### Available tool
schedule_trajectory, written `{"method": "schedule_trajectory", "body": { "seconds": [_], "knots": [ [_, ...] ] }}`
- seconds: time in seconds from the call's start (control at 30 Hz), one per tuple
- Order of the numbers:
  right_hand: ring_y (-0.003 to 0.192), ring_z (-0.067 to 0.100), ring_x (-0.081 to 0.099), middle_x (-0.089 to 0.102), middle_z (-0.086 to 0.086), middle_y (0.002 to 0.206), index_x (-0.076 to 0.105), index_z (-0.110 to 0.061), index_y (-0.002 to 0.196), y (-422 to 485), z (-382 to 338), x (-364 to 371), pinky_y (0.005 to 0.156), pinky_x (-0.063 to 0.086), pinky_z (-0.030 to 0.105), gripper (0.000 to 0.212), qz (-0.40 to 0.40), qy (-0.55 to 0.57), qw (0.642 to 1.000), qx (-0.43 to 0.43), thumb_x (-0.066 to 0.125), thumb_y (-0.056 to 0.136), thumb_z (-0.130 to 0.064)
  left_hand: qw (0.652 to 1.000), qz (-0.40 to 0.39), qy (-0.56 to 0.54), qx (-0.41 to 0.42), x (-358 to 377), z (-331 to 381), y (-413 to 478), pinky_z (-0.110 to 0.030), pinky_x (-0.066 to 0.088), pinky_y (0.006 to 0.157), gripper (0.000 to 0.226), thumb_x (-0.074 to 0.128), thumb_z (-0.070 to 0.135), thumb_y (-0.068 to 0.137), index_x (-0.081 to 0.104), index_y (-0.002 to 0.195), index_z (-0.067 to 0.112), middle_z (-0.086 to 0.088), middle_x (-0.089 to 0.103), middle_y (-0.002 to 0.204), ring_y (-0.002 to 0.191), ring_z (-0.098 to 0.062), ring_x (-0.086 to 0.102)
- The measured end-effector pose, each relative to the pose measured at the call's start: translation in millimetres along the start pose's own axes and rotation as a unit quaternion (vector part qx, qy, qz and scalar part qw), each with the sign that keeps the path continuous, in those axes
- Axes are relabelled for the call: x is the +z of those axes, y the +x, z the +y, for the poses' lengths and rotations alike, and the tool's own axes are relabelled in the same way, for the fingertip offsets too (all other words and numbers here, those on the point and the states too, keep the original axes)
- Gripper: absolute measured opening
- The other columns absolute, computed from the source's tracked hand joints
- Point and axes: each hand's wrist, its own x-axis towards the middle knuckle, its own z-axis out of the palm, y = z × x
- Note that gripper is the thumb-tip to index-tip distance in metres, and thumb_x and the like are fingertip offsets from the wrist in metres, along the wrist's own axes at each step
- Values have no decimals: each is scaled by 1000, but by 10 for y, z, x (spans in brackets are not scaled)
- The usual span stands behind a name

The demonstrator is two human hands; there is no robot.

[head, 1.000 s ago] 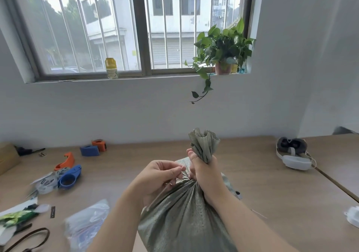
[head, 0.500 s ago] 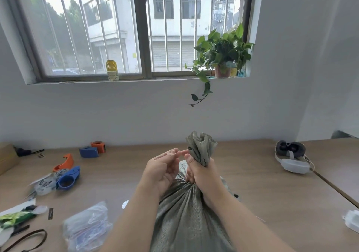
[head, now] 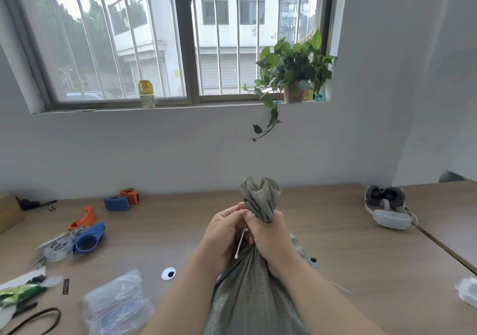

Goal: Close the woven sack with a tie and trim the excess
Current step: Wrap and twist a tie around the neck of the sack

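Note:
A grey-green woven sack stands on the wooden table in front of me, its mouth gathered into a ruffled bunch. My right hand is clenched around the gathered neck just under the bunch. My left hand sits against the neck on its left side and pinches a thin white tie between thumb and fingers. The tie hangs down at a slant, its free end over the sack. Whether it passes around the neck is hidden by the hands.
Left on the table lie blue and orange tape dispensers, a clear bag of ties, packets and a black strap. A headset rests at the right. A round sticker lies near my left forearm.
My left hand rose from the sack's left side to the neck, and a white tie now shows hanging from its fingers. My right hand kept its grip on the neck.

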Motion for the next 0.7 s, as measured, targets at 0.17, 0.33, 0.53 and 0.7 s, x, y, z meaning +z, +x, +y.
{"method": "schedule_trajectory", "body": {
  "seconds": [0.17,0.33,0.53,0.7],
  "knots": [
    [56,14,49,57,2,59,67,-3,71,-7,4,-5,52,41,31,21,-6,-3,1000,-2,56,89,-1,994,-32,83,68,-77,77,-62,-20,52,63,46,49,0,77,68,118,8,-2,72,88,74,-10,65],
    [65,15,51,55,1,64,62,-14,58,-35,-5,-19,60,43,32,15,-46,37,998,10,54,71,-14,926,-27,354,125,21,107,-51,-32,54,87,45,82,44,57,71,99,33,-1,72,101,96,-15,68],
    [75,11,62,72,5,79,72,-5,81,-14,56,-54,65,52,32,18,-31,-37,997,-53,56,85,0,911,15,376,168,57,70,63,-37,56,88,25,75,56,62,70,85,47,-7,70,107,98,-20,69],
    [65,12,62,70,5,69,72,4,80,-44,-18,-188,57,49,24,8,-85,14,996,-7,65,83,6,920,67,338,186,40,10,104,-34,54,89,8,80,30,79,76,87,30,-9,60,111,103,-19,63]
  ]
}}
